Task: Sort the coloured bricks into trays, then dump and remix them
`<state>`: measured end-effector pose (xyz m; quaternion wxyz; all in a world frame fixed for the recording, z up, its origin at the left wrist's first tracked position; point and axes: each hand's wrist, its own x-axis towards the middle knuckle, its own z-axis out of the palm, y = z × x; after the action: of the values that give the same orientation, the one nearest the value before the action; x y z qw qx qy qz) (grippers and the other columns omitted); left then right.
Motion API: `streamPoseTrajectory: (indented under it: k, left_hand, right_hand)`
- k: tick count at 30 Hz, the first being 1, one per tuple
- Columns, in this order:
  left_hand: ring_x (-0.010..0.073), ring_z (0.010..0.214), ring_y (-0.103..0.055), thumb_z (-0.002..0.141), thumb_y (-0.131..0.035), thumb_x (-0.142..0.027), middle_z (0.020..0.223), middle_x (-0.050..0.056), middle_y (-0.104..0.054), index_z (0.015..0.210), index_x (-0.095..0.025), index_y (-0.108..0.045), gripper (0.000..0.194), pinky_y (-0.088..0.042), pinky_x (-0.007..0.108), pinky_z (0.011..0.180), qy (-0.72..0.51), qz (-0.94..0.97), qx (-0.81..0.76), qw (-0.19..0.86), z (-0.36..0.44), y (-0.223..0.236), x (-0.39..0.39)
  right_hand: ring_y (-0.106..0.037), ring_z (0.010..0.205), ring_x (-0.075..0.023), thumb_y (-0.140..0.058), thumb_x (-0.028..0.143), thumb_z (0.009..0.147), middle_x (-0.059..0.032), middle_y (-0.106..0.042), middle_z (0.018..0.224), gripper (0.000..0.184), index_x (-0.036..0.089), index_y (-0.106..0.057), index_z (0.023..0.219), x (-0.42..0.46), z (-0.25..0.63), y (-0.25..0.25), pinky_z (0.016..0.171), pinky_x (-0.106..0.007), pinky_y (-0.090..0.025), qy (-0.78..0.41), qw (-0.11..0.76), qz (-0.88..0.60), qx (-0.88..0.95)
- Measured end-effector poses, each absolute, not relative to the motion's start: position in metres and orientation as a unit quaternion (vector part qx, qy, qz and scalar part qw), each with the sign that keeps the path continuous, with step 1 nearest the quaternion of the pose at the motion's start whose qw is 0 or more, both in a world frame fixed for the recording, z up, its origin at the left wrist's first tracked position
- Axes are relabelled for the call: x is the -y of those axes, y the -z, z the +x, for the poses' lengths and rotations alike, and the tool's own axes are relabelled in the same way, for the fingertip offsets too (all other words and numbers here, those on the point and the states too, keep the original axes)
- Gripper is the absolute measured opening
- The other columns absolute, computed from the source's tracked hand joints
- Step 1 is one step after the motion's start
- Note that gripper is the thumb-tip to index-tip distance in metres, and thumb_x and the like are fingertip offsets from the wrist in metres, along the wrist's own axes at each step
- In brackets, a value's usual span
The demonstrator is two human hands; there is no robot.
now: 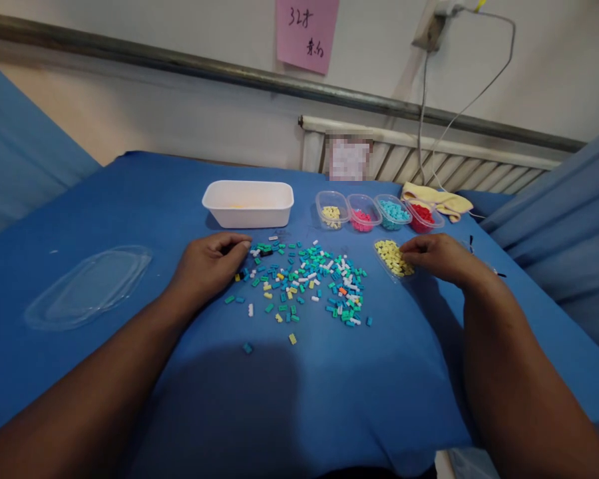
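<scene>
Small toy building bricks [299, 266] in teal, green, white and yellow lie scattered in a loose pile on the blue cloth. At the pile's left edge rests my left hand [209, 266], thumb and forefinger tips brought together; whether a brick is between them I cannot make out. My right hand [439, 258] is at the right side of a shallow clear tub of yellow bricks [392, 258]. Its fingers are pinched together over the tub's edge, and what they hold, if anything, is hidden.
Behind the pile stands a white plastic box [249, 214]. To its right, clear tubs hold cream [331, 214], pink [362, 219], light blue [394, 213] and red bricks [423, 215]. A yellow cloth [439, 199] lies behind them. Clear lids [90, 286] lie at the left.
</scene>
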<state>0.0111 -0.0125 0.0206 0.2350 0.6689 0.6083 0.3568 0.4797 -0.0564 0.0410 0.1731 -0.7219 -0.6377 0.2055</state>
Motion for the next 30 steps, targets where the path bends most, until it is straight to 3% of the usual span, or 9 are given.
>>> streamPoseTrajectory:
  k: [6,10,13,18,23,30]
  left_hand:
    - [0.0250,0.091,-0.077,0.093,-0.068,-0.047,0.099,0.005,-0.085,0.109,-0.022,-0.087,0.035,-0.060,0.036,0.089,-0.369,0.684,-0.583,0.236,0.009,-0.014,0.014]
    - [0.0242,0.097,-0.075,0.098,-0.067,-0.043,0.104,0.006,-0.083,0.109,-0.022,-0.087,0.031,-0.059,0.038,0.097,-0.347,0.747,-0.527,0.210,0.010,-0.024,0.022]
    - [0.0224,0.094,-0.074,0.101,-0.066,-0.039,0.099,0.006,-0.079,0.109,-0.022,-0.087,0.028,-0.059,0.037,0.092,-0.318,0.805,-0.451,0.218,0.016,-0.033,0.034]
    - [0.0207,0.103,-0.072,0.109,-0.061,-0.030,0.105,0.007,-0.077,0.114,-0.021,-0.084,0.025,-0.056,0.036,0.095,-0.274,0.881,-0.332,0.198,0.037,-0.033,0.058]
    - [0.0241,0.107,-0.070,0.109,-0.061,-0.027,0.112,0.010,-0.075,0.118,-0.019,-0.082,0.024,-0.054,0.039,0.096,-0.191,0.928,-0.299,0.117,0.048,-0.025,0.067]
    - [0.0240,0.107,-0.069,0.108,-0.060,-0.023,0.112,0.010,-0.074,0.108,-0.020,-0.083,0.023,-0.053,0.039,0.096,-0.151,0.936,-0.289,0.136,0.047,-0.031,0.069]
  right_hand:
    - [-0.076,0.076,-0.0253,-0.073,0.044,0.088,-0.0058,-0.085,0.084,0.027,0.023,-0.089,0.093,0.057,0.480,-0.038,0.067,-0.034,-0.052,-0.126,0.149,-0.727,0.658]
    - [-0.078,0.086,-0.0293,-0.067,0.047,0.096,-0.0090,-0.086,0.098,0.034,0.024,-0.088,0.108,0.060,0.441,-0.034,0.079,-0.040,-0.055,-0.056,0.226,-0.687,0.689]
    - [-0.079,0.095,-0.0275,-0.065,0.042,0.102,-0.0079,-0.086,0.108,0.029,0.025,-0.086,0.113,0.069,0.388,-0.033,0.086,-0.039,-0.057,-0.112,0.262,-0.593,0.753]
    - [-0.077,0.094,-0.0238,-0.064,0.033,0.107,-0.0073,-0.084,0.103,0.022,0.024,-0.085,0.111,0.083,0.317,-0.029,0.082,-0.034,-0.053,-0.171,0.190,-0.480,0.839]
    - [-0.073,0.087,-0.0222,-0.071,0.030,0.103,-0.0049,-0.082,0.096,0.014,0.023,-0.082,0.109,0.084,0.302,-0.026,0.075,-0.032,-0.045,-0.169,0.137,-0.521,0.825]
    - [-0.068,0.078,-0.0188,-0.072,0.026,0.100,-0.0023,-0.078,0.091,0.005,0.024,-0.076,0.103,0.084,0.306,-0.026,0.068,-0.029,-0.040,-0.184,0.116,-0.533,0.817]
